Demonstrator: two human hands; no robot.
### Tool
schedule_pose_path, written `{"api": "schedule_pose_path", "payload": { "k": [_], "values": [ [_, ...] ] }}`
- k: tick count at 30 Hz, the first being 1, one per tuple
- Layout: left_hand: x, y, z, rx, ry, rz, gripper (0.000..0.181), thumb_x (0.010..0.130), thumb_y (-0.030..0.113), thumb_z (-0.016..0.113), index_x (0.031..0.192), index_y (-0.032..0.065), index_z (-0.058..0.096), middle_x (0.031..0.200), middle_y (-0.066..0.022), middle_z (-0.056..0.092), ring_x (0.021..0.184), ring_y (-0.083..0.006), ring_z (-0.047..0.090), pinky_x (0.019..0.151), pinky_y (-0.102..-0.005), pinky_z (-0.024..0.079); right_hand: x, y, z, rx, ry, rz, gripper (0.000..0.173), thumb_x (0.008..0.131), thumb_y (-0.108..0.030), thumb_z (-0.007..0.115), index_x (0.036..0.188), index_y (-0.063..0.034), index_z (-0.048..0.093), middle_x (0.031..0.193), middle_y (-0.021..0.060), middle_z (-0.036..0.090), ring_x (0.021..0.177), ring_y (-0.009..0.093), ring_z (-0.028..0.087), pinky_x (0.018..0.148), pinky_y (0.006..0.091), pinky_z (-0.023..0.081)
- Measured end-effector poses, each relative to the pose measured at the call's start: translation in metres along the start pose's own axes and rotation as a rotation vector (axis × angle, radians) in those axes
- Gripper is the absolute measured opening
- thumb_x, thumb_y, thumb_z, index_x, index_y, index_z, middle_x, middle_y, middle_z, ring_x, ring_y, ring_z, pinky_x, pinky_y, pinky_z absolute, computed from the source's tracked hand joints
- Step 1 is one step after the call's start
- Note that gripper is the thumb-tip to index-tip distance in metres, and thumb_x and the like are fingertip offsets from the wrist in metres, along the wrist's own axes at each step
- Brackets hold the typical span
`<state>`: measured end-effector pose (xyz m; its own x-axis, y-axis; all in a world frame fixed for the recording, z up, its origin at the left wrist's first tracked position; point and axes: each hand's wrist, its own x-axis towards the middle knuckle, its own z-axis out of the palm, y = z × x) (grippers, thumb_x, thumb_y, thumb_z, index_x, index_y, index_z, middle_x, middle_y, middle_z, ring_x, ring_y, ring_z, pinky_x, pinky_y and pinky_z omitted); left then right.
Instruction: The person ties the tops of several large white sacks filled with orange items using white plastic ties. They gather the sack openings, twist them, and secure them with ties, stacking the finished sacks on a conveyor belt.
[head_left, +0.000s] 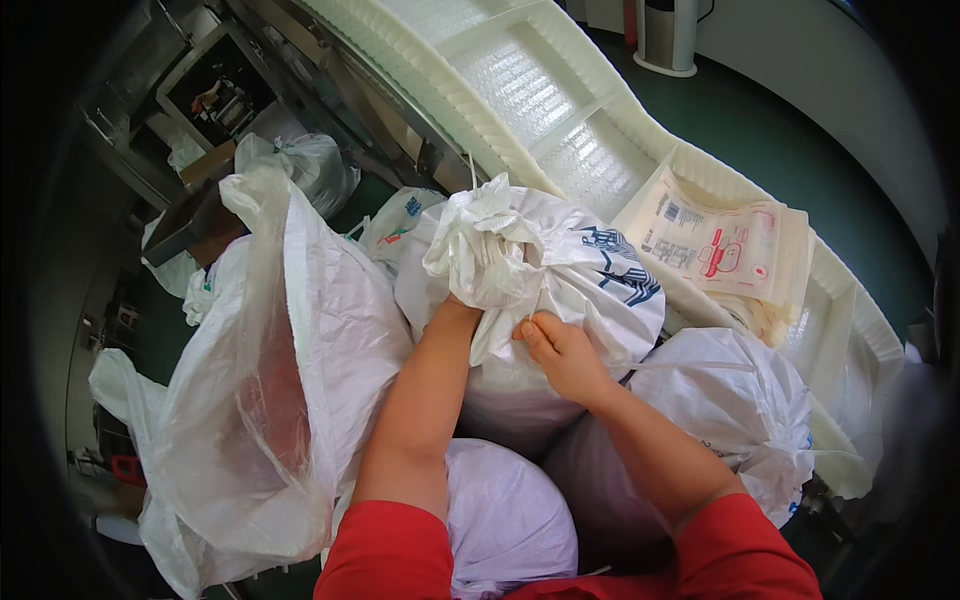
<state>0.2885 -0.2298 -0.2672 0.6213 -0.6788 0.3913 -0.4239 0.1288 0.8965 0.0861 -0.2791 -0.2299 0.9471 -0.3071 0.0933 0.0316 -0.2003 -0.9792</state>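
Observation:
A full white woven sack (592, 330) with blue print stands before me, its mouth gathered into a bunched neck. My left hand (466, 301) is at the left of that neck, its fingers mostly hidden under the folds, so its grip cannot be told. The fingers of my right hand (559, 352) are pinched on a thin plastic strip at the front of the neck. Close to my left forearm is another white sack (337, 300), its mouth wide open and a clear liner inside.
A pale conveyor belt (525, 97) with raised cleats and wavy sidewalls runs diagonally behind the sacks. Printed plastic pouches (720, 247) lie on it. More filled sacks stand near my right forearm (705, 375) and below my hands (510, 517). A cardboard box (214, 247) is at far left.

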Motion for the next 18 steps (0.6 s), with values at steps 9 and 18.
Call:
{"api": "schedule_pose_path", "payload": {
  "k": [9,18],
  "values": [
    [0.000,0.115,-0.011,0.253,-0.138,-0.372,0.046,0.082,0.031,0.064,0.119,0.0102,0.047,0.112,0.0004,0.052,0.102,-0.0130,0.048,0.089,-0.0269,0.040,0.014,0.020,-0.029,1.027,-0.249,0.146,0.024,0.090,-0.022,0.046,0.082,-0.0028,0.056,0.050,-0.0056,0.034,0.041,0.003,0.025,0.039,0.0204,0.020],
    [0.021,0.095,0.009,1.423,-0.336,-0.103,0.029,0.077,0.020,0.054,0.100,0.0039,0.062,0.099,-0.0202,0.061,0.096,-0.0346,0.057,0.082,-0.0382,0.045,0.013,0.017,-0.023,0.514,-0.281,-0.020,0.030,0.088,-0.024,0.044,0.074,-0.0007,0.057,0.059,0.0010,0.048,0.055,0.009,0.043,0.053,0.0236,0.035]
  ]
}}
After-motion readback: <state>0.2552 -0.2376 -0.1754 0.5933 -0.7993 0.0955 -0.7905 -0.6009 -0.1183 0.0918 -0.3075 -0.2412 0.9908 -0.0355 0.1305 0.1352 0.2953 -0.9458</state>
